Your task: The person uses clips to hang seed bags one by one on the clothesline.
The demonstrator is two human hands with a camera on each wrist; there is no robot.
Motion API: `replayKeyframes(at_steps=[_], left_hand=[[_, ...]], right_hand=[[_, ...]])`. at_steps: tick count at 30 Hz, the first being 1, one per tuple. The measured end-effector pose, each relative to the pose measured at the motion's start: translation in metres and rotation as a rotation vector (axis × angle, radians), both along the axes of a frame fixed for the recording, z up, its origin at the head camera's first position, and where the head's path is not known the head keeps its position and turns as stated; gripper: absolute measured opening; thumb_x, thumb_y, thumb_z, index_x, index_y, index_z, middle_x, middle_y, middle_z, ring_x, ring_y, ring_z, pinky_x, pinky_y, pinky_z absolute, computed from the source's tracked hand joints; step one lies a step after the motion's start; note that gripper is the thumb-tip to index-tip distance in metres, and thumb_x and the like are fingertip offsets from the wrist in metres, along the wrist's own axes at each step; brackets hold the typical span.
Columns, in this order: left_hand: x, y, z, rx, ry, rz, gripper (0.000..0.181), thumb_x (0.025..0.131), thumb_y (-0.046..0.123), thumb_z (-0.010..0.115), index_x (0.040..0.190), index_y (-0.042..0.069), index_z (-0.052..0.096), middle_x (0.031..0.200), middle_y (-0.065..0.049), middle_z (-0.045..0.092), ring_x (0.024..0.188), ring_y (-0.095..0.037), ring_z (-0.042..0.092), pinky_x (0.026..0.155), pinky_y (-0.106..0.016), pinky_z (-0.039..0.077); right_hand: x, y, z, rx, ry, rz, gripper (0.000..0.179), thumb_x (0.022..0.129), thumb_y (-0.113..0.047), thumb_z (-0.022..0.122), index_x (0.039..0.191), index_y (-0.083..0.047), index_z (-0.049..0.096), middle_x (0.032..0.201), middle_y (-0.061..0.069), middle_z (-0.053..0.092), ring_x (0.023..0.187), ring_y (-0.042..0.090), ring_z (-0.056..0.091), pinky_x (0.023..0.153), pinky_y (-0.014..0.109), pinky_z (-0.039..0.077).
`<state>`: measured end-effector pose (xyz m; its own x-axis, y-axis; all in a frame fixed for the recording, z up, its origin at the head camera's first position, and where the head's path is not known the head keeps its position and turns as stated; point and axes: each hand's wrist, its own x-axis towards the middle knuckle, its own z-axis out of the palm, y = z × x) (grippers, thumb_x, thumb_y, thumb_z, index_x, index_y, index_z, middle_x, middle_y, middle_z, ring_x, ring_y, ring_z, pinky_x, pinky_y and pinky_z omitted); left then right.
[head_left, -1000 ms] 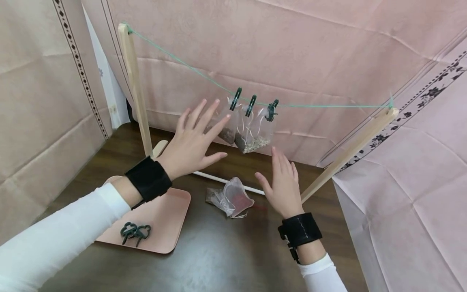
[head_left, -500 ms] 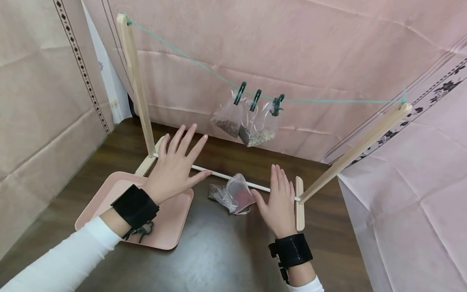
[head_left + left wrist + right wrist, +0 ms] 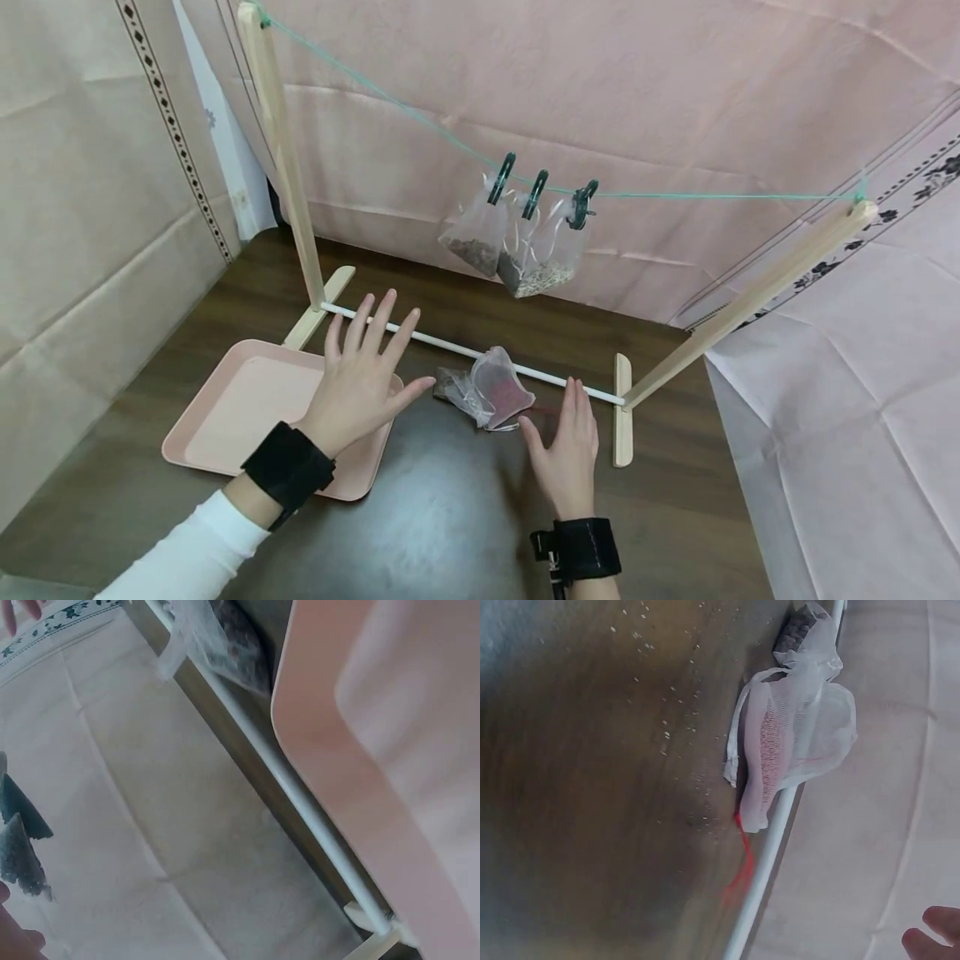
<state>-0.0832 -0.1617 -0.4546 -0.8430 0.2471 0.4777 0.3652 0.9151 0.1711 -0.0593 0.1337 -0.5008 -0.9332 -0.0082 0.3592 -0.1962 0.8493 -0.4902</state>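
Note:
My left hand (image 3: 356, 387) hovers over the right part of the pink tray (image 3: 217, 408), fingers spread, holding nothing. My right hand (image 3: 566, 458) is likewise bare, its fingers straight, just right of two sheer drawstring bags on the table. One is a bag with reddish contents (image 3: 504, 392); the other, a bag with dark contents (image 3: 452, 386), lies against it. Three sheer bags hang from a green string (image 3: 675, 196) by dark green clips (image 3: 534, 194): a left bag (image 3: 474, 242), a middle bag (image 3: 510, 268) and a right bag with pale bits (image 3: 551, 271).
Two wooden posts, a left post (image 3: 283, 167) and a right post (image 3: 750, 304), carry the string. A white rod (image 3: 450, 344) joins their feet low over the table. Pink cloth (image 3: 637, 83) stands behind. A red thread (image 3: 746, 862) and pale crumbs lie by the bags.
Both hands have drawn back from the hanging bags, down toward the near side of the table. The view has tilted down. The clips in the tray are now hidden behind the left wrist.

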Motion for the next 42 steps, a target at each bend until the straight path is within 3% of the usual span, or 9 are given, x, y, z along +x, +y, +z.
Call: replayKeyframes(at_steps=[7, 12, 18, 23, 28, 35, 42], left_hand=[[0.013, 0.002, -0.005, 0.097, -0.057, 0.046, 0.086, 0.077, 0.068, 0.044, 0.144, 0.025, 0.01, 0.149, -0.005, -0.002, 0.134, -0.027, -0.002, 0.098, -0.058, 0.004], [0.019, -0.004, -0.009, 0.163, -0.071, 0.081, 0.088, 0.077, 0.066, 0.047, 0.144, 0.023, 0.012, 0.149, -0.005, -0.003, 0.134, -0.027, -0.003, 0.097, -0.06, 0.004], [0.025, -0.013, -0.026, 0.238, -0.117, 0.143, 0.086, 0.077, 0.064, 0.05, 0.144, 0.02, 0.016, 0.149, -0.006, -0.001, 0.134, -0.03, -0.002, 0.096, -0.06, 0.003], [0.031, -0.022, -0.04, 0.274, -0.152, 0.194, 0.087, 0.078, 0.061, 0.053, 0.144, 0.02, 0.014, 0.149, -0.008, 0.0, 0.133, -0.032, -0.001, 0.094, -0.062, 0.003], [0.034, -0.027, -0.044, 0.354, -0.168, 0.251, 0.086, 0.079, 0.056, 0.055, 0.144, 0.019, 0.013, 0.148, -0.009, -0.001, 0.133, -0.031, -0.001, 0.092, -0.064, 0.003], [0.04, -0.025, -0.047, 0.372, -0.218, 0.254, 0.085, 0.081, 0.055, 0.053, 0.144, 0.017, 0.011, 0.148, -0.008, -0.004, 0.132, -0.032, -0.002, 0.092, -0.064, 0.002], [0.045, -0.03, -0.047, 0.391, -0.214, 0.251, 0.086, 0.08, 0.053, 0.056, 0.144, 0.018, 0.012, 0.148, -0.007, -0.003, 0.132, -0.032, -0.002, 0.093, -0.063, 0.002]], right_hand=[[0.013, 0.002, -0.011, -0.122, -0.004, -0.069, 0.082, 0.081, -0.046, 0.06, 0.144, -0.015, 0.016, 0.146, 0.007, 0.018, 0.132, 0.026, 0.016, 0.098, 0.055, 0.016], [0.021, -0.001, -0.02, -0.126, 0.025, -0.09, 0.081, 0.081, -0.043, 0.061, 0.143, -0.013, 0.018, 0.146, 0.007, 0.019, 0.132, 0.026, 0.017, 0.098, 0.053, 0.018], [0.035, -0.013, -0.033, -0.14, 0.019, -0.068, 0.081, 0.081, -0.044, 0.061, 0.143, -0.015, 0.019, 0.146, 0.006, 0.018, 0.132, 0.025, 0.018, 0.097, 0.053, 0.02], [0.038, -0.015, -0.037, -0.255, -0.014, -0.104, 0.08, 0.081, -0.041, 0.062, 0.144, -0.021, 0.016, 0.147, 0.002, 0.018, 0.132, 0.023, 0.017, 0.098, 0.051, 0.02], [0.039, -0.015, -0.038, -0.353, -0.07, -0.154, 0.079, 0.083, -0.039, 0.061, 0.144, -0.024, 0.013, 0.147, 0.0, 0.017, 0.132, 0.02, 0.015, 0.1, 0.049, 0.021], [0.046, -0.016, -0.033, -0.447, -0.11, -0.207, 0.078, 0.083, -0.041, 0.059, 0.144, -0.025, 0.013, 0.147, -0.002, 0.015, 0.132, 0.019, 0.015, 0.099, 0.051, 0.021], [0.046, -0.017, -0.034, -0.467, -0.157, -0.219, 0.077, 0.083, -0.048, 0.056, 0.143, -0.029, 0.012, 0.147, -0.003, 0.014, 0.133, 0.02, 0.014, 0.099, 0.052, 0.02]])
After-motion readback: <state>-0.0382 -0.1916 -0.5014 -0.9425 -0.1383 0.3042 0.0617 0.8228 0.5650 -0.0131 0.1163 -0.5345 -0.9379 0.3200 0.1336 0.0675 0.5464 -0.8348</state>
